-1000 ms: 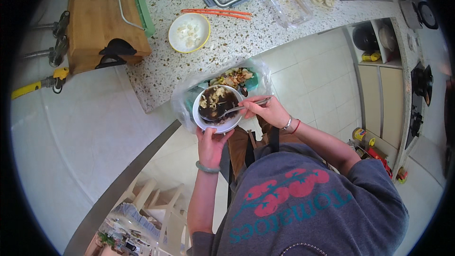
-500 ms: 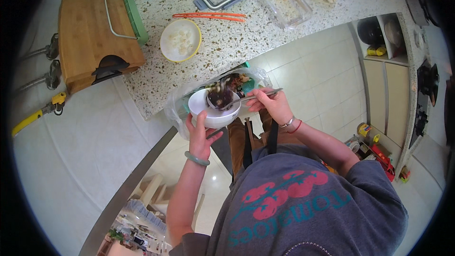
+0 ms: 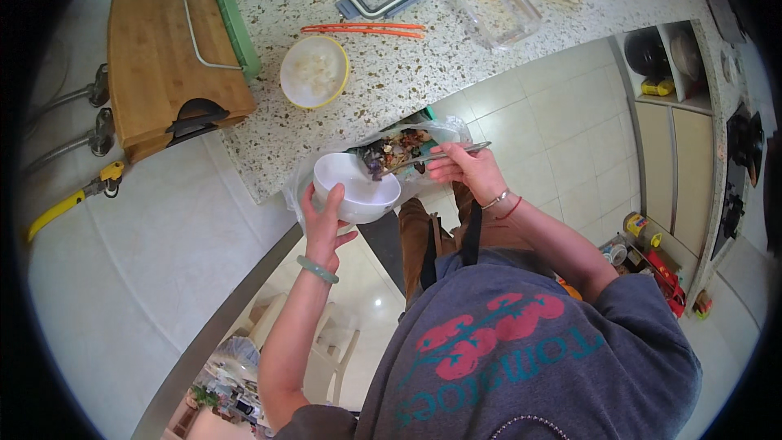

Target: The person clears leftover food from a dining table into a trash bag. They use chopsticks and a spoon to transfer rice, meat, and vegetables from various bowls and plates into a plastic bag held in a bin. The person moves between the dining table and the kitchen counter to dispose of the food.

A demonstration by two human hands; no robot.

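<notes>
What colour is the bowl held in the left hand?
White, inside and out; the bowl shows best in the head view.

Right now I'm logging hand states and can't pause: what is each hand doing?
Left hand: closed on the tilted white bowl.
Right hand: closed on a metal utensil reaching into the food scraps.

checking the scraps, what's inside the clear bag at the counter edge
The clear bag holds dark mixed food scraps, purple and brown bits. What lies deeper is covered by the white bowl and the utensil in the right hand.
</notes>
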